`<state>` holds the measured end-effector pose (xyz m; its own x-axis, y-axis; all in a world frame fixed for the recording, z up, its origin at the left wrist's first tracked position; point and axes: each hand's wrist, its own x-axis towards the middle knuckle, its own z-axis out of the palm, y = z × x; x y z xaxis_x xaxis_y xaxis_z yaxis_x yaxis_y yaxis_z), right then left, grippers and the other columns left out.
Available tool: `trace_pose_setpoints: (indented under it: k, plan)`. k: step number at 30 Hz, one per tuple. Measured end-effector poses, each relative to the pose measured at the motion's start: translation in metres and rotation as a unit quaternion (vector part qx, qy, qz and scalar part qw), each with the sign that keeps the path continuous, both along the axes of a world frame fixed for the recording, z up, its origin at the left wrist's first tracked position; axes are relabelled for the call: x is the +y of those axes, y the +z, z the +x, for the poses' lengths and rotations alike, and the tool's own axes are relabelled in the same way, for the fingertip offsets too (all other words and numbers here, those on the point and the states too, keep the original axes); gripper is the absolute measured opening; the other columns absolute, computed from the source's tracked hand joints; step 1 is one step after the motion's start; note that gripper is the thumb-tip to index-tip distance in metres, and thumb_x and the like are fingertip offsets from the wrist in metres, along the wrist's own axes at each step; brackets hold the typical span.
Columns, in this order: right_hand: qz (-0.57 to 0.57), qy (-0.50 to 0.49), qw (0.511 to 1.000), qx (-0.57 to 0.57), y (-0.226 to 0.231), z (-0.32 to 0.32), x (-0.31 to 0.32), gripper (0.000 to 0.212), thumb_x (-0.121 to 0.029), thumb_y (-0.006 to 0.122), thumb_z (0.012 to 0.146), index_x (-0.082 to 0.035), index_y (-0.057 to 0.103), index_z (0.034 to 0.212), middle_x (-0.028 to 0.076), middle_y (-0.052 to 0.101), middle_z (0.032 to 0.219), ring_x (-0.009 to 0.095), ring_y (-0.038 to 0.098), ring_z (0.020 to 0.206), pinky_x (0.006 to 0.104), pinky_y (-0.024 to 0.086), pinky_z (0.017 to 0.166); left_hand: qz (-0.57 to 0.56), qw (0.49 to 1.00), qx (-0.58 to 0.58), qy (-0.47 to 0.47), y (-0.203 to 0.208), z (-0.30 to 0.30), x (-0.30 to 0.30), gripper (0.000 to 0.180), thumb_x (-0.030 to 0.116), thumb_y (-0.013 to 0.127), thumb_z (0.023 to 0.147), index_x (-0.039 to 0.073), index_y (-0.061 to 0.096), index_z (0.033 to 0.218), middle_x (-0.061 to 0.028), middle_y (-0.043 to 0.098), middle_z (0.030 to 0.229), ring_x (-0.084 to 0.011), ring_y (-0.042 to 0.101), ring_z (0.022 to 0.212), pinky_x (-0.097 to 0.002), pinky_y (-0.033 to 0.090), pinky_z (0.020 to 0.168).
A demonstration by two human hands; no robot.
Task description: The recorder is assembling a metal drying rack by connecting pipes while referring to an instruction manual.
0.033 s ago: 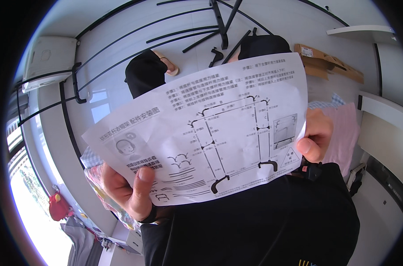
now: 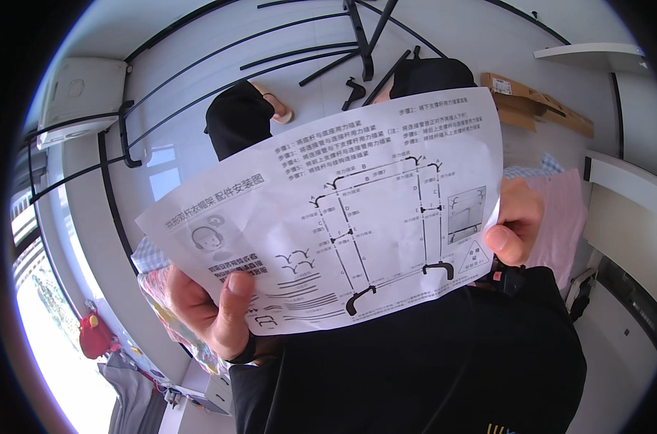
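A white assembly instruction sheet (image 2: 390, 210) is spread out in front of me, slightly creased and tilted lower at its left end. It carries a line drawing of a rack frame, several rows of print and small sketches of parts. My left hand (image 2: 216, 311) pinches its lower left edge, thumb on the printed face and fingers behind. At the right edge, my right hand (image 2: 518, 220) grips it with the thumb in front and the other fingers curled. The paper hides part of my lap and legs.
Black metal tubes (image 2: 303, 52) lie on the pale floor beyond my feet, with a black curved fitting (image 2: 354, 92) near them. A black tube frame (image 2: 126, 134) stands at the left. Opened cardboard (image 2: 534, 108) lies far right. Pink cloth (image 2: 560, 213) is beside my right hand.
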<state>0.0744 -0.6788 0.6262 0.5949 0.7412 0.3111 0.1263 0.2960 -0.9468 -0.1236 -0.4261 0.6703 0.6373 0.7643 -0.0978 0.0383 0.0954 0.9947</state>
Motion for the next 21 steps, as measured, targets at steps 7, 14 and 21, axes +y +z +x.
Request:
trace_pose_setpoints:
  k: [7, 14, 21]
  plan:
    - [0.004, 0.029, 0.999, 0.027, -0.002, 0.000, 0.006, 0.016, -0.004, 0.063, 0.075, 0.007, 0.060, 0.064, 0.004, 0.046, 0.049, 0.012, 0.037, 0.038, 0.0286, 0.023, 0.040, -0.010, 0.999, 0.014, -0.044, 0.002, -0.003, 0.009, 0.046, 0.017, 0.078, 0.078, -0.009, 0.058, 0.111, -0.0129, 0.069, 0.093, -0.0146, 0.063, 0.079, -0.0258, 0.048, 0.074]
    - [-0.001, 0.032, 0.999, 0.038, -0.006, -0.002, 0.010, 0.017, -0.004, 0.063, 0.076, 0.006, 0.059, 0.063, 0.004, 0.045, 0.048, 0.012, 0.038, 0.038, 0.0286, 0.023, 0.041, -0.019, 0.998, 0.034, -0.046, 0.002, -0.004, 0.013, 0.048, 0.020, 0.077, 0.079, -0.009, 0.058, 0.112, -0.0121, 0.069, 0.092, -0.0137, 0.062, 0.079, -0.0249, 0.047, 0.074]
    - [-0.013, 0.040, 0.999, 0.033, -0.012, -0.004, 0.010, 0.022, -0.006, 0.064, 0.080, 0.005, 0.057, 0.062, 0.003, 0.044, 0.048, 0.012, 0.038, 0.038, 0.0287, 0.023, 0.041, -0.007, 0.997, 0.037, -0.061, -0.005, -0.004, 0.019, 0.048, 0.021, 0.077, 0.080, -0.010, 0.058, 0.112, -0.0114, 0.069, 0.091, -0.0130, 0.062, 0.078, -0.0249, 0.046, 0.075]
